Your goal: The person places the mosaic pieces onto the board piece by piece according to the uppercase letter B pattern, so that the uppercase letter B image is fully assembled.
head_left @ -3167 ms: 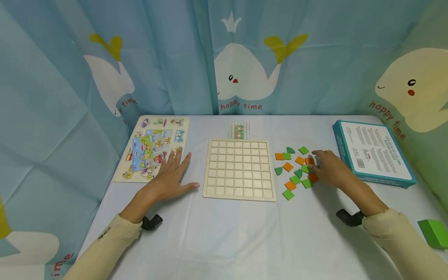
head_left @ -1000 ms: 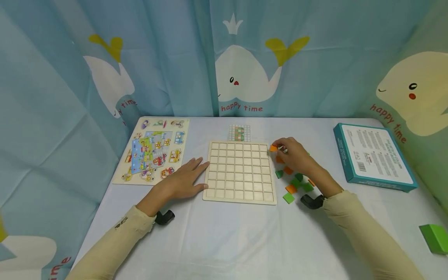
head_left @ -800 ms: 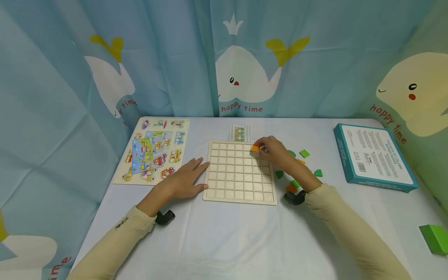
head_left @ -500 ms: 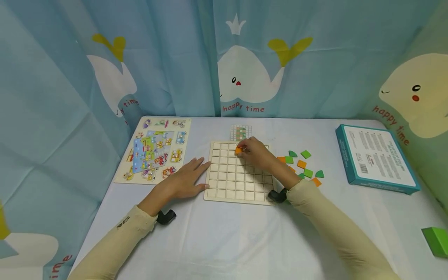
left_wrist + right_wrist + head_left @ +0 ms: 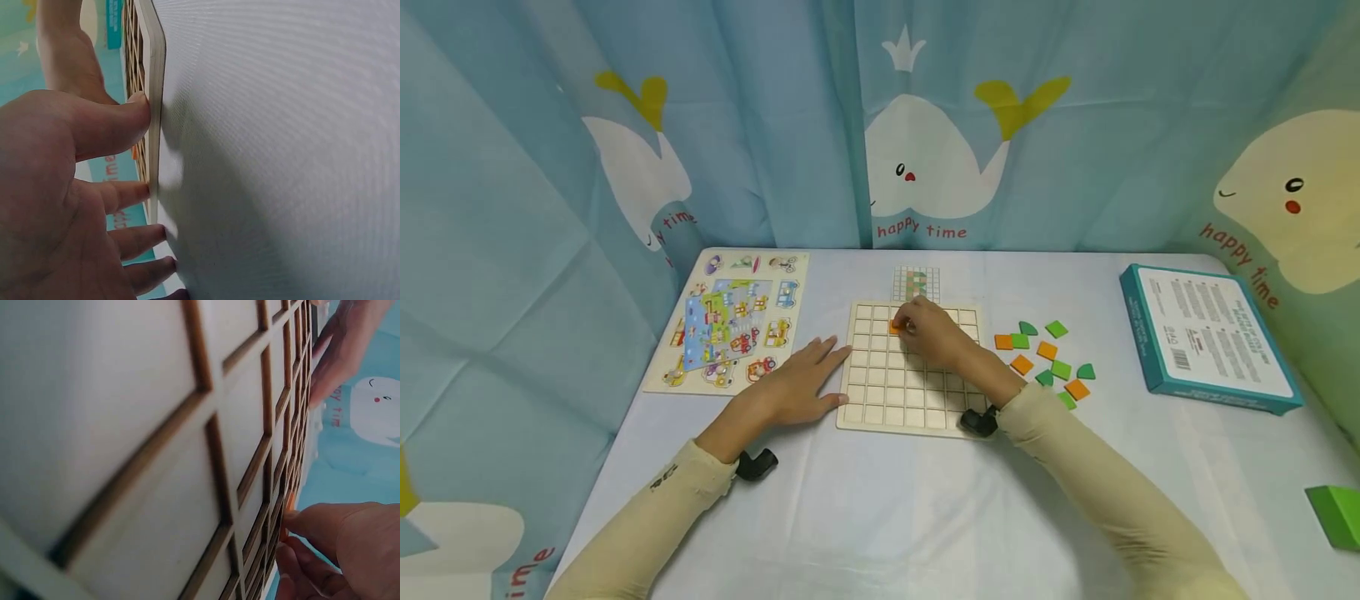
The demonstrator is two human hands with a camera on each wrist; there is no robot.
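Observation:
A wooden grid board [image 5: 895,392] lies in the middle of the table. My right hand [image 5: 934,333] reaches over its far half and pinches an orange square tile [image 5: 895,327] at one of the cells; in the right wrist view the orange tile [image 5: 289,503] shows at the thumb's tip. Whether the tile sits flat in the cell cannot be made out. My left hand [image 5: 797,385] rests at the board's left edge with fingers spread; the left wrist view shows its thumb and fingertips touching the board's rim [image 5: 156,125].
Loose green and orange tiles [image 5: 1047,351] lie right of the board. A small pattern card [image 5: 916,283] lies behind it. At left is a picture puzzle board [image 5: 752,271] bearing printed sheets. A teal box [image 5: 1213,333] and a green block [image 5: 1333,515] are at right.
My right hand has picked up an orange tile from the loose pieces and carried it left over the board's far rows. The left hand has moved right to the board's edge.

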